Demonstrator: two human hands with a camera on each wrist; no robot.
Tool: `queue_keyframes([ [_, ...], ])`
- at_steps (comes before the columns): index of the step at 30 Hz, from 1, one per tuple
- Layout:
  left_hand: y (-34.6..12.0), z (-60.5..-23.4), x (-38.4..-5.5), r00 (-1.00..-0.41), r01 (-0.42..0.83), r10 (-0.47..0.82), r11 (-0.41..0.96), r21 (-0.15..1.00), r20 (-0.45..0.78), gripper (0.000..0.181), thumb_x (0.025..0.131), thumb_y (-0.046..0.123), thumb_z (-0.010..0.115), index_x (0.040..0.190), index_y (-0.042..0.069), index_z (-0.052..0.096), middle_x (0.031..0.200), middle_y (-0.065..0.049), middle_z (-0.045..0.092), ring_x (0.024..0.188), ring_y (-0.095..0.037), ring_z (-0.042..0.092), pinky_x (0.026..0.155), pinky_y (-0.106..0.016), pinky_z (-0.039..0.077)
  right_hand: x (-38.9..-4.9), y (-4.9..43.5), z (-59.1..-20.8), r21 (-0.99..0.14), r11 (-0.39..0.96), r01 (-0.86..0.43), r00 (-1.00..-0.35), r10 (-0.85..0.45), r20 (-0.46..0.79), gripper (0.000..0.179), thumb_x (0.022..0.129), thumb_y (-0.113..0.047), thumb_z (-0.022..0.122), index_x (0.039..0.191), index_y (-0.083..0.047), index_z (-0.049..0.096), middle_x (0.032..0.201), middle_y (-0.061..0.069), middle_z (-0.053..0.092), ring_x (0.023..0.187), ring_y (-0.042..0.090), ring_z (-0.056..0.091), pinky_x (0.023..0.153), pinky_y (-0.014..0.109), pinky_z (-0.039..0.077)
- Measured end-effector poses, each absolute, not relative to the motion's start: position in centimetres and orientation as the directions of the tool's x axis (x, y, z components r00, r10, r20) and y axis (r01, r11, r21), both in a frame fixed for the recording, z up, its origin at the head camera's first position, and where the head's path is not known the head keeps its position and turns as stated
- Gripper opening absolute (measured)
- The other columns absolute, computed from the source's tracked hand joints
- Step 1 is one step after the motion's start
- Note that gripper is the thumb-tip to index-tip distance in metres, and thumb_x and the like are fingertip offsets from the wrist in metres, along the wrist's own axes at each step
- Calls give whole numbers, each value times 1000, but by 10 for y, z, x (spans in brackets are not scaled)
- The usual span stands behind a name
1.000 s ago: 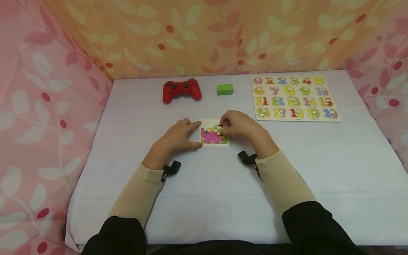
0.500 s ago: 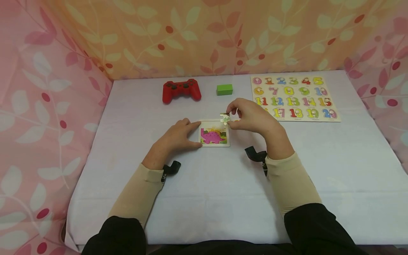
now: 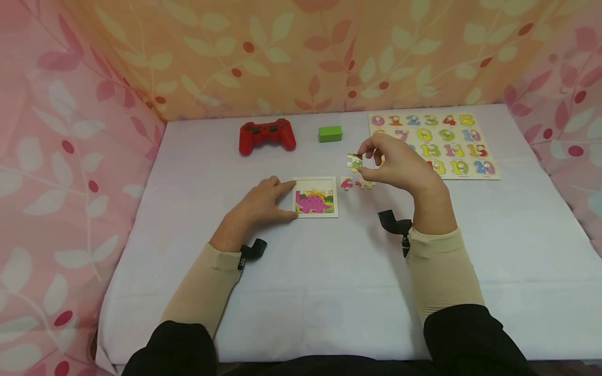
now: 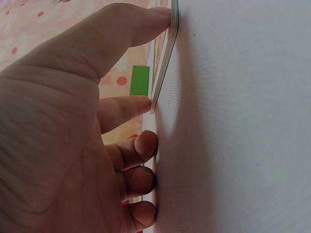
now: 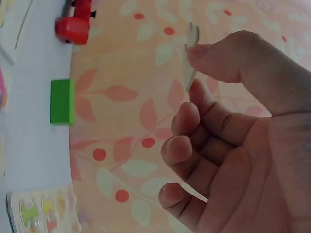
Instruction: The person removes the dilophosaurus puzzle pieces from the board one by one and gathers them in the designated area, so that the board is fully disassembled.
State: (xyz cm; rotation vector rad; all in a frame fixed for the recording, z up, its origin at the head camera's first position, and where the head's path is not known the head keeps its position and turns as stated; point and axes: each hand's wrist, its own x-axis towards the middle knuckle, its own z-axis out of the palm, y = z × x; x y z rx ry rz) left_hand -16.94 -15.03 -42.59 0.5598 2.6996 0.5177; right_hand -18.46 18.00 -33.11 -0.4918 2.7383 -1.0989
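My left hand lies at the left side of a small framed jigsaw puzzle with a pink dinosaur picture. Its thumb and index fingertips touch the two left corners, spread wide apart. The upper part of the picture area is bare. My right hand pinches a jigsaw piece between thumb and index finger, raised above the table; in the right wrist view the piece shows edge-on. Below it on the cloth lie a pink loose piece and another loose piece, right of the frame.
A red game controller and a green block stand toward the back. At the back right lies a number puzzle board, partly covered by my right hand. Patterned curtains close off the back and sides of the white table.
My right hand has lifted the jigsaw piece off the frame and carried it right and back, uncovering the loose pieces on the cloth. My left hand has stayed at the frame.
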Motion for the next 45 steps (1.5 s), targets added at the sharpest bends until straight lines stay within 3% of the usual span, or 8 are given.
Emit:
queue_keyframes([
  [10, -150, -428, -169, -870, 315, 432, 858, 406, -237, 91, 83, 55, 78, 160, 26, 39, 124, -2, 49, 114, -19, 45, 96, -42, 47, -177, 211, -327, -643, 733, -221, -946, -321, -41, 33, 86, -16, 78, 114, -7, 63, 100, 13, 53, 95, 25, 48, 76, 39, 38],
  [20, -152, -427, -167, -871, 307, 432, 851, 426, -236, 90, 83, 53, 79, 160, 26, 40, 124, -2, 49, 114, -20, 45, 95, -43, 48, -178, 234, -354, -628, 765, -142, -948, -287, -135, 34, 86, -13, 75, 116, -3, 62, 107, 19, 55, 95, 29, 48, 79, 41, 39],
  [33, -151, -428, -167, -871, 304, 429, 852, 425, -237, 90, 83, 54, 79, 159, 26, 40, 124, -1, 49, 114, -19, 45, 95, -42, 47, -190, 255, -388, -576, 810, -109, -935, -280, -218, 33, 84, -13, 76, 112, 0, 64, 100, 14, 56, 90, 28, 51, 76, 40, 41],
  [45, -151, -427, -165, -873, 306, 428, 854, 421, -234, 90, 84, 55, 78, 159, 26, 40, 123, 0, 49, 114, -18, 45, 96, -41, 48, -194, 251, -408, -522, 846, -106, -928, -273, -253, 28, 82, -11, 71, 109, -5, 65, 92, 10, 50, 90, 28, 48, 78, 43, 35],
])
